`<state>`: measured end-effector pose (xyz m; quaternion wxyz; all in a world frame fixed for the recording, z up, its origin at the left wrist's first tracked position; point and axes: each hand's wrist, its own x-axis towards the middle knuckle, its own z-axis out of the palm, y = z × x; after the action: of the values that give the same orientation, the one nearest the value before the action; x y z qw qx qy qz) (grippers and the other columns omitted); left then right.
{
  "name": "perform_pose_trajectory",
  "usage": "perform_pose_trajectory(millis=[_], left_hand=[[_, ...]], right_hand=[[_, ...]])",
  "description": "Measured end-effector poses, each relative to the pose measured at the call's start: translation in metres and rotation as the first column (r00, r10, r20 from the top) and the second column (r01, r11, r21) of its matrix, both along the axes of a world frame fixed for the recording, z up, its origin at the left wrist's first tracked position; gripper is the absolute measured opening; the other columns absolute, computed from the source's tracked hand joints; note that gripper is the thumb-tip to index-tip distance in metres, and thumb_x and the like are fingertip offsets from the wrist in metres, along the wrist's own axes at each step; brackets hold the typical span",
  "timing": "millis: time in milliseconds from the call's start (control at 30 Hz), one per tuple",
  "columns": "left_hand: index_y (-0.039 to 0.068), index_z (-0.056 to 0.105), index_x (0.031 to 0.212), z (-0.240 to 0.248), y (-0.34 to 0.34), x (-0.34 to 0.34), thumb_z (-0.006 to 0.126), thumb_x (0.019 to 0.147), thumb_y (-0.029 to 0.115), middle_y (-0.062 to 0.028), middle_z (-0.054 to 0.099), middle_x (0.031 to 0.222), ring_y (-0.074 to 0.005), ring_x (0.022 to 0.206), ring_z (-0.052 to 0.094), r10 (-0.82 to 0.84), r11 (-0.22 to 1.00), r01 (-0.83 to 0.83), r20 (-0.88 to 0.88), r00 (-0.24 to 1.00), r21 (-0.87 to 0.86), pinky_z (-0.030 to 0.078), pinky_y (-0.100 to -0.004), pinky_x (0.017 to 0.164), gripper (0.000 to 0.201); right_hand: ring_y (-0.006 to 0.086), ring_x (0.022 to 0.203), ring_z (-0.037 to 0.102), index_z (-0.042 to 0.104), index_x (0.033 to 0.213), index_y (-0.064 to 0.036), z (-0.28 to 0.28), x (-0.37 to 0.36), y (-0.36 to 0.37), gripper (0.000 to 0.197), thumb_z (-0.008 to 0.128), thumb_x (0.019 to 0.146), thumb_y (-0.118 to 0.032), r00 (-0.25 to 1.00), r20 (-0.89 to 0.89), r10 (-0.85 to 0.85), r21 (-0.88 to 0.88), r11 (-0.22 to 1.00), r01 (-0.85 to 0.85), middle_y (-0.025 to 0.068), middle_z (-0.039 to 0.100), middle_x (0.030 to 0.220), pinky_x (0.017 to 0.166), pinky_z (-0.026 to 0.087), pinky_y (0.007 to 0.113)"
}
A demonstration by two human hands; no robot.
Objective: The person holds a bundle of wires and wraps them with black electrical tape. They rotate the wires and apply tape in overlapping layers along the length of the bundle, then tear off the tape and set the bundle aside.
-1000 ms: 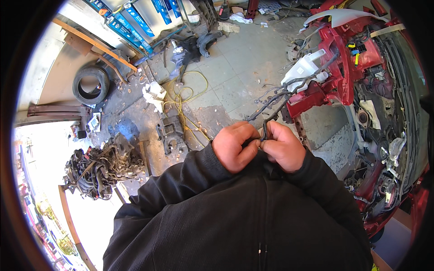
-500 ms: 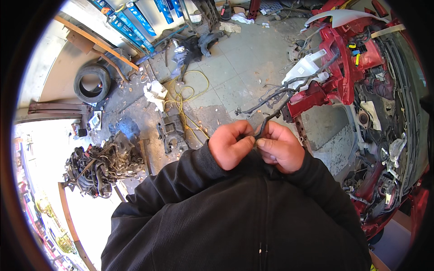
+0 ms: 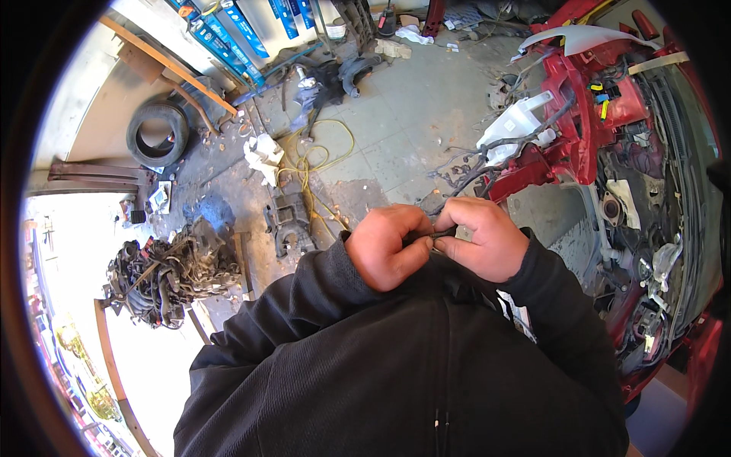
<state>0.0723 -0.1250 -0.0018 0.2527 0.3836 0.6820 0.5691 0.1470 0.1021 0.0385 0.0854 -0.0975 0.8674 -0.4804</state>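
Note:
My left hand (image 3: 387, 247) and my right hand (image 3: 489, 239) meet in front of my chest. Between thumbs and fingertips, both are closed on a dark wiring harness, whose gripped stretch is mostly covered by my fingers. Beyond the hands, the wiring harness (image 3: 509, 142) runs off toward the front of a red car body (image 3: 585, 145), with several loose branches spreading over the floor. A white plastic reservoir (image 3: 509, 123) sits beside the harness at the car's front.
To the left lie a removed engine (image 3: 171, 274), a tyre (image 3: 137, 141) against the wall and a dark metal part (image 3: 291, 219). A yellow cord (image 3: 348, 149) loops on the tiled floor near crumpled white paper (image 3: 263, 156). Blue packages (image 3: 245, 34) hang at the back.
My right hand has turned and shifted slightly right, its back now more upward. The harness stretch that stood up between my hands now lies lower, behind the fingers.

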Motion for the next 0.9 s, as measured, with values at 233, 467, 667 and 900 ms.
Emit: perform_pose_trajectory(millis=[233, 467, 667, 900], left_hand=[[-0.002, 0.069, 0.099, 0.01, -0.004, -0.001, 0.069, 0.092, 0.011, -0.0084, 0.064, 0.083, -0.0161, 0.075, 0.057, 0.002, 0.997, 0.011, 0.172, 0.985, -0.075, 0.048, -0.035, 0.068, 0.014], [-0.002, 0.071, 0.099, 0.012, -0.001, -0.004, 0.069, 0.097, 0.012, -0.0092, 0.067, 0.08, -0.0153, 0.075, 0.06, 0.008, 0.991, 0.049, 0.423, 0.906, -0.125, 0.05, -0.0355, 0.068, 0.014], [-0.001, 0.068, 0.096, 0.008, 0.007, -0.003, 0.066, 0.1, 0.008, -0.007, 0.064, 0.077, -0.0186, 0.071, 0.059, -0.056, 0.998, 0.051, 0.134, 0.989, 0.034, 0.048, -0.0357, 0.067, 0.01], [0.0, 0.065, 0.091, 0.02, -0.003, -0.01, 0.064, 0.101, 0.011, -0.0115, 0.065, 0.077, -0.025, 0.067, 0.06, -0.097, 0.995, 0.096, 0.181, 0.979, 0.013, 0.048, -0.0376, 0.065, 0.015]], right_hand=[[0.0383, 0.084, 0.067, 0.067, 0.095, -0.0015, -0.003, -0.001, 0.006, 0.017, 0.081, 0.085, -0.002, 0.994, -0.107, 0.023, 0.024, 1.0, -0.02, 0.0149, 0.066, 0.086, 0.073, 0.052, 0.045], [0.0383, 0.082, 0.066, 0.069, 0.095, -0.0025, -0.01, -0.004, 0.017, 0.023, 0.085, 0.079, 0.001, 0.947, -0.303, 0.109, 0.056, 0.994, -0.096, 0.014, 0.064, 0.085, 0.071, 0.051, 0.047], [0.0383, 0.082, 0.066, 0.069, 0.096, -0.0029, -0.013, -0.001, 0.018, 0.028, 0.087, 0.075, 0.002, 0.953, -0.295, 0.069, 0.012, 0.998, -0.069, 0.0132, 0.064, 0.084, 0.07, 0.051, 0.047], [0.0381, 0.086, 0.063, 0.066, 0.097, -0.0043, -0.009, 0.0, 0.029, 0.025, 0.084, 0.08, -0.001, 0.928, -0.366, 0.072, 0.076, 0.996, -0.047, 0.0128, 0.063, 0.088, 0.076, 0.049, 0.047]])
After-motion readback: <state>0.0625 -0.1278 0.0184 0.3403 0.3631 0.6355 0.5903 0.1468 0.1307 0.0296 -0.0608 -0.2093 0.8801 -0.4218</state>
